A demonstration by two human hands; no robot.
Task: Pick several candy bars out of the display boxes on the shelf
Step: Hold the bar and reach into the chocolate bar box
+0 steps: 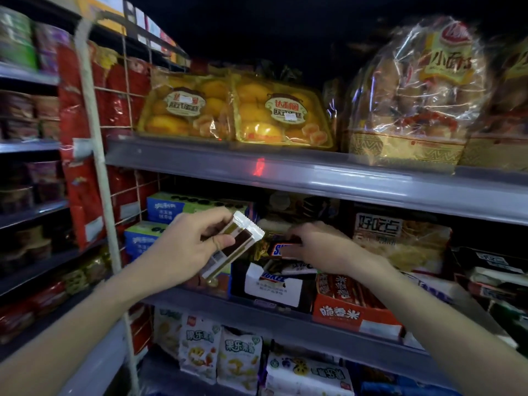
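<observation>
- Candy bars [233, 247], a small stack in white, gold and brown wrappers, clamped in left hand [190, 242], thumb on top, fingers curled underneath; stack tilted, crimped end up toward 1 o'clock.
- Right hand [317, 247] at 3 o'clock of the stack, just beside it, fingers pinched on a dark Snickers bar [281, 248] above the display box [274, 287].
- Display box dark with a white front panel, on the middle shelf [285, 317], more bars lying inside; sits at 6 o'clock of the right hand.
- Orange box [351, 310] of red-wrapped bars touching the dark box at its 3 o'clock.
- Blue and green cartons [171, 208] stacked at 11 o'clock of the left hand, further back on the same shelf.
- Cake packs [234, 110] in yellow trays on the upper shelf, at 12 o'clock; wrapped bread bag [414, 95] at 2 o'clock.
- White snack bags [220, 355] on the lower shelf, at 6 o'clock.
- Red bags [80, 155] hanging along a white rack at 9 o'clock.
</observation>
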